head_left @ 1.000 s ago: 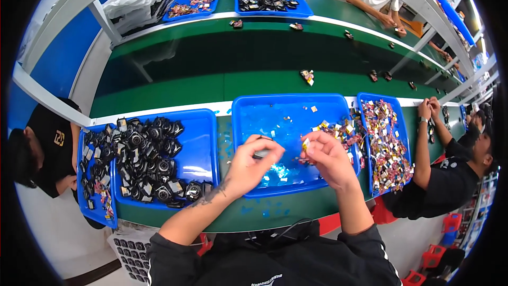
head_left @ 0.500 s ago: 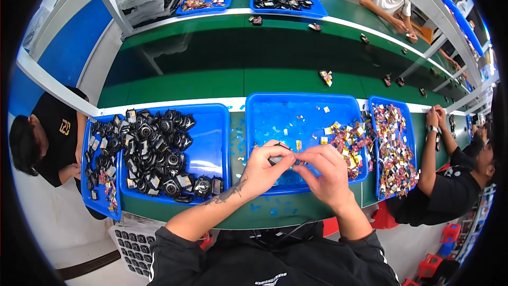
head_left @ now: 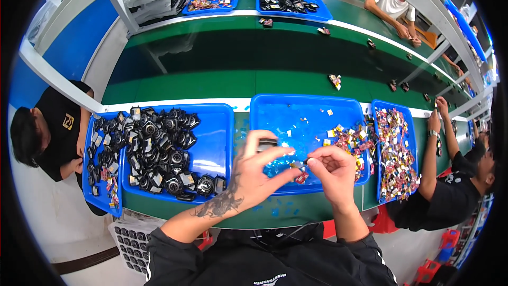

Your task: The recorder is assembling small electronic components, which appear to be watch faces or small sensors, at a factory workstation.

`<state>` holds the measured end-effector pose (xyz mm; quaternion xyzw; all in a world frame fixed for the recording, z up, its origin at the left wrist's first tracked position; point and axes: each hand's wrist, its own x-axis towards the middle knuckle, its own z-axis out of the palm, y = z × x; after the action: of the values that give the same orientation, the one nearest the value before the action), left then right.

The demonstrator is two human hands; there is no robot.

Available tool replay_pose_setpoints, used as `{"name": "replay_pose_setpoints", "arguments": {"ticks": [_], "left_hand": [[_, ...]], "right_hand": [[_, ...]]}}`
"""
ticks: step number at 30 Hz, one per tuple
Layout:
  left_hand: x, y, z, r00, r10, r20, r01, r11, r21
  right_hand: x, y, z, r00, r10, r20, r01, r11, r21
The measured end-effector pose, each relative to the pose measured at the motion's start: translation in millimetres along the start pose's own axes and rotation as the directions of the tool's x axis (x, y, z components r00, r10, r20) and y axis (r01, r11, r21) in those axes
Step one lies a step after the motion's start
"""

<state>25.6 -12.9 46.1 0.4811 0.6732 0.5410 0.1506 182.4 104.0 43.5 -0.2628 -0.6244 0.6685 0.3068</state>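
Observation:
My left hand (head_left: 254,172) is over the near edge of a blue tray (head_left: 254,122). Its curled fingers hold a small black casing (head_left: 268,144), while thumb and forefinger stretch apart toward the right. Beside it, my right hand (head_left: 337,173) is closed, thumb and forefinger tips together; what they pinch, if anything, is too small to make out. Between the hands shows a small pink-and-white part (head_left: 301,177); I cannot tell whether it is touched or falling. Similar pink, white and yellow parts (head_left: 344,140) lie heaped at the tray's right side, with blue scraps in its middle.
A blue tray (head_left: 214,122) of black watch-like casings (head_left: 169,153) stands at left, beside a narrower tray (head_left: 111,204). Another tray (head_left: 413,151) of pink parts is at right. Beyond runs a green conveyor (head_left: 211,82) with scattered parts. Other people sit left, right and across.
My hands have moved apart; the left forefinger and thumb have spread. A pink-and-white part now shows between the hands. The whole view has shifted slightly.

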Motion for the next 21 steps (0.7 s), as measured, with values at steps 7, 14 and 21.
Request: {"name": "replay_pose_setpoints", "arguments": {"ticks": [7, 14, 21], "left_hand": [[-4.4, -9.5, 8.6, 0.978, -0.050, 0.205, 0.091, 0.977, -0.192], [-6.1, -17.5, 2.9, 0.971, 0.132, 0.200, -0.125, 0.991, -0.045], [-4.0, -25.6, 10.4, 0.988, 0.108, 0.107, -0.106, 0.994, -0.027]], "right_hand": [[-1.5, -4.4, 3.3, 0.995, -0.001, 0.101, -0.006, 0.998, 0.068], [14.6, 7.3, -11.6, 0.906, 0.222, 0.361, -0.290, 0.946, 0.144], [35.4, 39.5, 0.1, 0.987, 0.132, 0.094, -0.076, 0.891, -0.448]]}}
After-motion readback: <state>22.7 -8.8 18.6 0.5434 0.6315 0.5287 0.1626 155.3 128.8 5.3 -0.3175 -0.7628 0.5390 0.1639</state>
